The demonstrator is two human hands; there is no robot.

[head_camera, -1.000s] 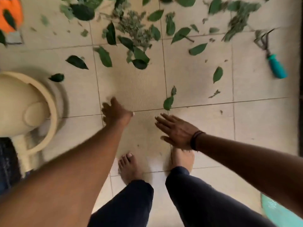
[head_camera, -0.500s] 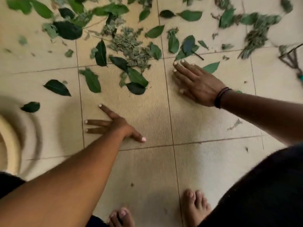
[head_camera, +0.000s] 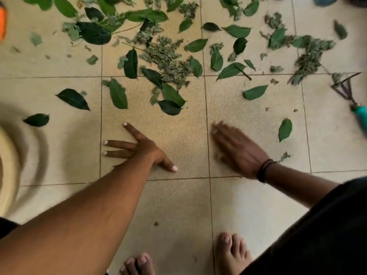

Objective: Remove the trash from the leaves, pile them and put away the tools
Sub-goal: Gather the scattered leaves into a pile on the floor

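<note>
Green leaves (head_camera: 170, 62) and dry grey-green crumbs lie scattered across the upper half of the beige tiled floor (head_camera: 178, 205). My left hand (head_camera: 139, 147) rests flat on a tile with fingers spread, holding nothing, just below the nearest leaves. My right hand (head_camera: 236, 149) is blurred, flat and low over the floor, fingers together and pointing up-left, with nothing in it. A single leaf (head_camera: 285, 129) lies to its right. A small hand rake with a teal handle (head_camera: 355, 104) lies at the right edge.
A cream round container (head_camera: 8, 165) is blurred at the left edge. An orange object (head_camera: 3, 24) shows at the upper left edge. My bare feet (head_camera: 231, 253) stand at the bottom, with dark clothing at the lower right.
My right hand has swept back from the leaves toward me. My left hand has stayed planted on the tile. The view shifted slightly, showing the rake handle again.
</note>
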